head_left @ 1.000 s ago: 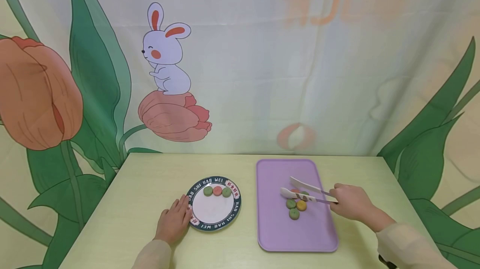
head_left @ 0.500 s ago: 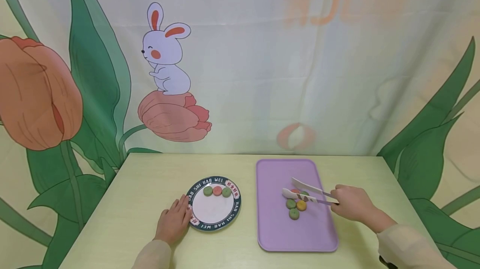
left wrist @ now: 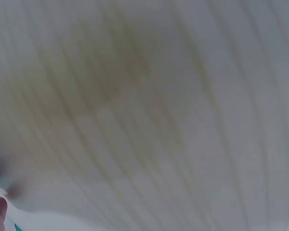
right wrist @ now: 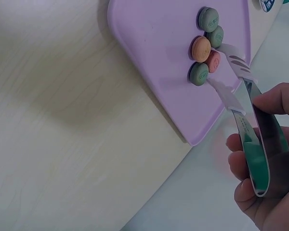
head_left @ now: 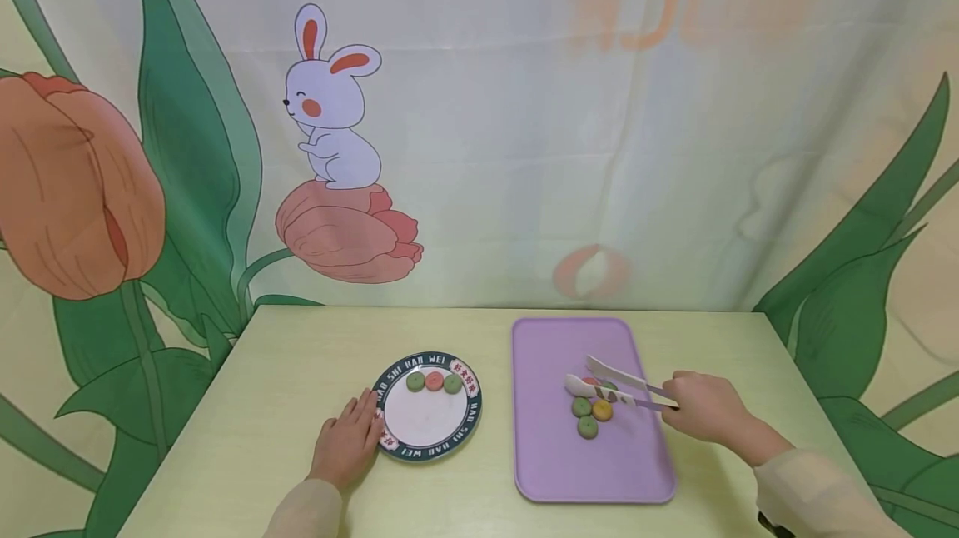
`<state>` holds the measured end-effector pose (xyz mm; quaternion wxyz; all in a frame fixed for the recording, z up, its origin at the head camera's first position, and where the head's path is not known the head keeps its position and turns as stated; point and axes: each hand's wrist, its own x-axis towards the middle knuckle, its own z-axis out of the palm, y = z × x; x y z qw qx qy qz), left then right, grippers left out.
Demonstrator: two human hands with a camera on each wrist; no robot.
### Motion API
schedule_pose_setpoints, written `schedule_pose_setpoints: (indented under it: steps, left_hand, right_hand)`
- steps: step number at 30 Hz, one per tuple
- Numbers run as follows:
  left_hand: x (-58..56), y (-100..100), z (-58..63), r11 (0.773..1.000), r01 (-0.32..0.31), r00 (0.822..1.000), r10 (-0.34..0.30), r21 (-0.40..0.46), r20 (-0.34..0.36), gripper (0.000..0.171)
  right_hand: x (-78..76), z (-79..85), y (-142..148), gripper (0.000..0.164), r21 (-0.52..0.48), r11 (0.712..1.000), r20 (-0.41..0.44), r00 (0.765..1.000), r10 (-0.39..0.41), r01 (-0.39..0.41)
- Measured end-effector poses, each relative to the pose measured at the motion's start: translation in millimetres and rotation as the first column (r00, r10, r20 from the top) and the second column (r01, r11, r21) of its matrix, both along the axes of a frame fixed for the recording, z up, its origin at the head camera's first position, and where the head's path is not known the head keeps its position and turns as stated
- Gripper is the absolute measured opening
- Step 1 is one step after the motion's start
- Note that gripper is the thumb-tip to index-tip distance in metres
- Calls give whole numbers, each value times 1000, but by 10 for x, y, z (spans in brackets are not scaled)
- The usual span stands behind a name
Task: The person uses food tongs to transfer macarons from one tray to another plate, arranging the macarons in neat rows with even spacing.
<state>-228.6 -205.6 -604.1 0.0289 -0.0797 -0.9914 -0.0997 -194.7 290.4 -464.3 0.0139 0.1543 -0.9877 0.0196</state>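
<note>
My right hand grips metal tongs with white tips over the purple tray. The tips stand apart; in the right wrist view the pink macaron lies roughly between them, touching or not I cannot tell. Beside it are a yellow macaron and green macarons. The left hand rests on the table with its fingertips at the rim of a round plate. Two green macarons and a pink one sit in a row on the plate.
A pale table carries the plate on the left and the tray on the right. Behind it hangs a printed curtain with a rabbit and tulips. Pale, blurred fabric fills most of the left wrist view.
The right hand and tongs have shifted slightly to the right, and the tips stand a little closer together. The left hand, plate and macarons look unmoved.
</note>
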Motion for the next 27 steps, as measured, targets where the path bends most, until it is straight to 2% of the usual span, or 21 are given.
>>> schedule_pose_setpoints:
  steps: [27]
  left_hand:
    - [-8, -3, 0, 1000, -5, 1000, 5, -5, 18, 54]
  right_hand:
    - [49, 77, 10, 15, -9, 1000, 31, 999, 6, -5]
